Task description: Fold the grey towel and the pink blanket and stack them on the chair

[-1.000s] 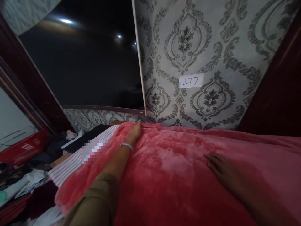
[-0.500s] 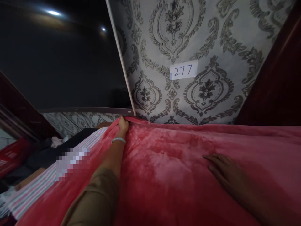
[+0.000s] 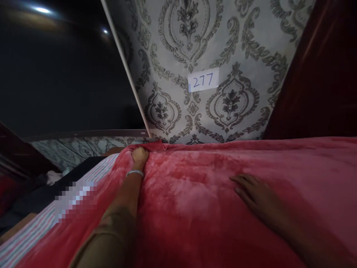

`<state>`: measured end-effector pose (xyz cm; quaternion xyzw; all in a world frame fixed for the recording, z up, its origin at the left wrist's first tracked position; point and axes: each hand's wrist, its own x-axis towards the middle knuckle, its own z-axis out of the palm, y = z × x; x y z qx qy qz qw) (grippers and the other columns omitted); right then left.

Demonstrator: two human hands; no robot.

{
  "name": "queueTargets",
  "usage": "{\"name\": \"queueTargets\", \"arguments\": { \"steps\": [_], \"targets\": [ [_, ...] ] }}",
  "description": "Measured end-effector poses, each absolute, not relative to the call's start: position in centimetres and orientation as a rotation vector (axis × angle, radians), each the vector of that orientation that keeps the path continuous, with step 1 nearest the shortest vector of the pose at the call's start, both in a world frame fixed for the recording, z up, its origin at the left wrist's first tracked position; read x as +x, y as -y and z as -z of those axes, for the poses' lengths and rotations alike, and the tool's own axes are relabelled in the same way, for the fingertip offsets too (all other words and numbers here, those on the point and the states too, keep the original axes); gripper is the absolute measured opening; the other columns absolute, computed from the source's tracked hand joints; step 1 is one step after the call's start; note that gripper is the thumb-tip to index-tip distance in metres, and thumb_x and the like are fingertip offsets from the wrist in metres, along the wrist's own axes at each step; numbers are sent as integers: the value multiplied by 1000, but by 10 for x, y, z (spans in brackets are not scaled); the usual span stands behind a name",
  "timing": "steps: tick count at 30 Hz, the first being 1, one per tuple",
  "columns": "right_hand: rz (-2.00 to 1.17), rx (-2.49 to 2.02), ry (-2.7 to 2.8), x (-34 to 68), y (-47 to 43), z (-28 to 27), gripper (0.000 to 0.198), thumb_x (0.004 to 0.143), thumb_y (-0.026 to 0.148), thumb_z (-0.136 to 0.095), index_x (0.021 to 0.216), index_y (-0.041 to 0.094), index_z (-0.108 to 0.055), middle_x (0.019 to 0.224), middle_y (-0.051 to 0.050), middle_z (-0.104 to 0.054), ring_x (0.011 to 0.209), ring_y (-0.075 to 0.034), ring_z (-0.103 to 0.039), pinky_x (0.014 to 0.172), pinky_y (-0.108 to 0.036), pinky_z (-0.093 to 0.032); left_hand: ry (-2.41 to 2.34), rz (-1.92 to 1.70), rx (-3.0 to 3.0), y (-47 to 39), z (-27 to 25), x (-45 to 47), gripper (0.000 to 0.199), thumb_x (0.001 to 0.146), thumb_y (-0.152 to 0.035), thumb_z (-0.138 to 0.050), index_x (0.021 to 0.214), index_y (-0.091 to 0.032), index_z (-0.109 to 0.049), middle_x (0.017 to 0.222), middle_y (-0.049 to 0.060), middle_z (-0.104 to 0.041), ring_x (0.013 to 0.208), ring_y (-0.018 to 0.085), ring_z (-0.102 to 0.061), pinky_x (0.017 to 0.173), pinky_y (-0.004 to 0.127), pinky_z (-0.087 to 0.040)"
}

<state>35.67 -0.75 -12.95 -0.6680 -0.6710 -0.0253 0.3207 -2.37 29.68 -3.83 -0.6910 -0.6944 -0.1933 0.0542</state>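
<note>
A red plush blanket, mottled with paler patches, spreads across the bed in front of me. Close to its far left corner, by the wall, my left hand is closed in a fist on the fabric; its fingertips are hidden. A light bracelet circles that wrist. Farther right, my right hand is open over the middle of the blanket, fingers stretched out and pointing left. Whether its palm presses on the cloth, I cannot tell. Along the left side a striped sheet shows from under the blanket.
A large dark television screen stands at the upper left, just behind my left hand. Patterned wallpaper bears a paper label reading 277. A dark red wooden panel rises on the right. Dark items lie beyond the sheet at left.
The view has shifted a little to the right. My left hand has come slightly back from the blanket's far edge and lower, its knuckles now up. My right hand keeps its pose.
</note>
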Motion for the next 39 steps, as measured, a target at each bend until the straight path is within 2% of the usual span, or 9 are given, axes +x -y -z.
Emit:
{"name": "queueTargets", "arguments": {
  "steps": [2, 4, 7, 10, 13, 23, 28, 35, 39],
  "targets": [
    [61, -1764, 1763, 354, 8, 127, 45, 100, 47, -39, 122, 26, -72, 123, -11, -69, 116, -32, -62, 97, -53, -51, 2014, 559, -2207, -288, 33, -17, 42, 96, -42, -66, 130, -18, -61, 130, 10, -64, 113, 25, -65, 95, 46, -57],
    [66, -1779, 1759, 353, 8, 126, 44, 100, 45, -39, 122, 26, -71, 124, -11, -69, 116, -32, -62, 98, -53, -50, 1909, 524, -2318, -278, 32, -6, 41, 97, -43, -63, 128, -17, -64, 129, 11, -66, 116, 27, -65, 98, 46, -56],
    [77, -1781, 1760, 353, 7, 126, 45, 100, 44, -37, 122, 25, -71, 124, -11, -69, 115, -31, -62, 99, -53, -49, 1693, 448, -2523, -257, 43, 14, 41, 100, -44, -56, 132, -21, -66, 142, 10, -64, 134, 27, -57, 114, 44, -45],
    [85, -1767, 1777, 357, 6, 130, 46, 100, 46, -37, 123, 26, -71, 124, -11, -69, 114, -31, -62, 98, -52, -50, 1422, 276, -2739, -235, 62, 27, 53, 102, -46, -49, 150, -26, -52, 162, 8, -45, 151, 27, -37, 127, 49, -25],
    [122, -1751, 1789, 361, 5, 135, 46, 99, 47, -37, 123, 26, -71, 123, -11, -70, 113, -32, -63, 96, -52, -50, 1421, 144, -2757, -222, 73, 33, 60, 104, -48, -40, 158, -23, -40, 166, 11, -37, 155, 29, -30, 128, 55, -17],
    [146, -1769, 1823, 357, 3, 130, 42, 99, 41, -42, 123, 23, -72, 124, -13, -69, 113, -32, -62, 91, -48, -51, 1474, -55, -2842, -174, 37, 34, 65, 103, -54, -36, 161, -24, -34, 168, 14, -29, 157, 32, -24, 126, 61, -16],
    [108, -1820, 1840, 352, 6, 118, 38, 98, 30, -48, 128, 22, -70, 127, -13, -67, 116, -29, -60, 95, -44, -49, 1093, 125, -3013, -115, 66, 51, 66, 102, -60, -33, 162, -31, -30, 170, 8, -27, 158, 29, -21, 127, 59, -15],
    [215, -1838, 1777, 371, 15, 116, 38, 94, 29, -54, 127, 21, -70, 139, -14, -61, 126, -30, -55, 104, -46, -46, 1066, 166, -2945, -100, 91, 62, 64, 103, -57, -37, 161, -29, -34, 170, 8, -28, 158, 29, -22, 126, 60, -18],
    [194, -1925, 1709, 402, 23, 113, 36, 96, 28, -48, 119, 18, -74, 128, -14, -69, 119, -29, -61, 106, -46, -45, 1123, 99, -2952, -100, 84, 63, 64, 103, -55, -35, 161, -27, -33, 171, 9, -24, 159, 29, -19, 127, 58, -14]
  ]
}}
